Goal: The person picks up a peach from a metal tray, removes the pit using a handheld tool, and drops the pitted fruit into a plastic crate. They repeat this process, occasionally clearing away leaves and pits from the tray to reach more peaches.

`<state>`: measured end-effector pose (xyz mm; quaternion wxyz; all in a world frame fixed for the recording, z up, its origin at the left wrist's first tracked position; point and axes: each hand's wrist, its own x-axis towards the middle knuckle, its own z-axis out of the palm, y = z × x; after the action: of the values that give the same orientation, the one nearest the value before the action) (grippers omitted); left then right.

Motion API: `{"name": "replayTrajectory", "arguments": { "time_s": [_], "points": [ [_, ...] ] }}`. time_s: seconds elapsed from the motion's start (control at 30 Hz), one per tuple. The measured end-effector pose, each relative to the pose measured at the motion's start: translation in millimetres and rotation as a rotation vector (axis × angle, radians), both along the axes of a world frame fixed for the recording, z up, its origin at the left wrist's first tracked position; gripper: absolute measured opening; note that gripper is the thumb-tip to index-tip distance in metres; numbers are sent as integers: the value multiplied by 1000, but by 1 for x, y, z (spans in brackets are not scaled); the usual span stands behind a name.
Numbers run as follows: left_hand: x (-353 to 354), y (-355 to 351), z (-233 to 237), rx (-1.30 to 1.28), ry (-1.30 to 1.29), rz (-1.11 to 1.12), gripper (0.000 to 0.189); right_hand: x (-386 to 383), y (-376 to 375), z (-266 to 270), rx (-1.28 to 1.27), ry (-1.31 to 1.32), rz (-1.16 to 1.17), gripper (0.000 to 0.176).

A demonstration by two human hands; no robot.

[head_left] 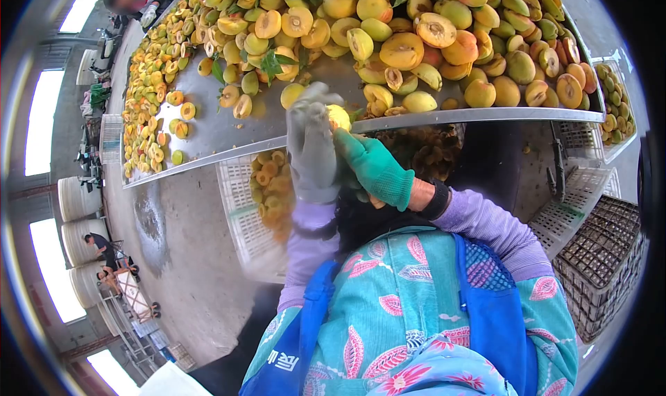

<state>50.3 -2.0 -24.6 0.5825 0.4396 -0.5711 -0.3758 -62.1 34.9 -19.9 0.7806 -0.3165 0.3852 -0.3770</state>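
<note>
My left hand (312,142), in a grey-white glove, is raised in front of the table edge and blurred by motion. A yellow peach (338,117) with bared flesh sits between its fingers. My right hand (378,170), in a green knit glove, is closed against the same peach from the right. The undersides of its fingers are hidden, so I cannot see whether it holds a tool too. Just beyond my hands, whole and halved peaches (402,52) are heaped on a metal table (267,129), some with pits showing and a few green leaves among them.
Below the table edge stands a white crate (239,219) with peaches in it. Another white crate (572,212) and a dark slatted crate (600,254) are at my right. A filled crate (614,104) stands beyond the table. Other people (104,250) are at far left.
</note>
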Motion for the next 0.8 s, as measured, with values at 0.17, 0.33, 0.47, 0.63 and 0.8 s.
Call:
{"name": "replayTrajectory", "arguments": {
  "time_s": [0.17,0.33,0.47,0.63,0.8],
  "points": [
    [7,5,-1,109,64,9,31,1,-1,25,374,-47,79,42],
    [12,-19,21,411,-55,-218,33,-17,-6,19,363,-360,209,44],
    [-8,-5,11,160,105,-65,42,-10,-7,40,313,-33,73,46],
    [-2,-7,14,325,137,-66,44,-10,-1,32,363,-126,101,47],
    [-3,-23,23,436,75,-280,44,-16,-3,19,373,-355,168,46]
  ]
}}
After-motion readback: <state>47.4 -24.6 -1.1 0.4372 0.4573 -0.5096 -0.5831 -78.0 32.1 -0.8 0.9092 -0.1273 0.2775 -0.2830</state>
